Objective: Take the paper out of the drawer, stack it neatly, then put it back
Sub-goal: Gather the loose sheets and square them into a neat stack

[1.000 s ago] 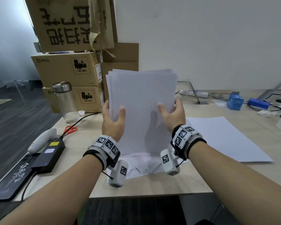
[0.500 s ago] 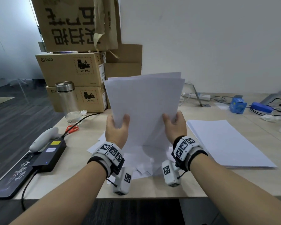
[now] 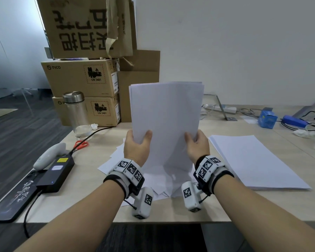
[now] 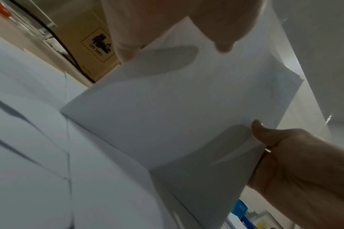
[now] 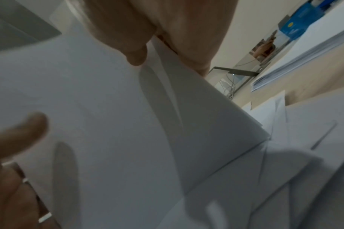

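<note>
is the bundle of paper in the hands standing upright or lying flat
Upright. Both the left hand and the right hand grip the bundle by its sides, its bottom edge down on loose sheets.

I see a sheaf of matt white paper sheets (image 3: 165,113), smooth and faintly translucent in the wrist views, above a pale wood-grain laminate tabletop (image 3: 225,211) with a dull finish. Behind stand rough brown corrugated cardboard boxes (image 3: 80,77). A clear glass bottle with a brushed metal cap (image 3: 75,110) gleams beside them. A matt black plastic power brick (image 3: 56,171) lies at my left, near a glossy blue plastic box (image 3: 267,118).
</note>
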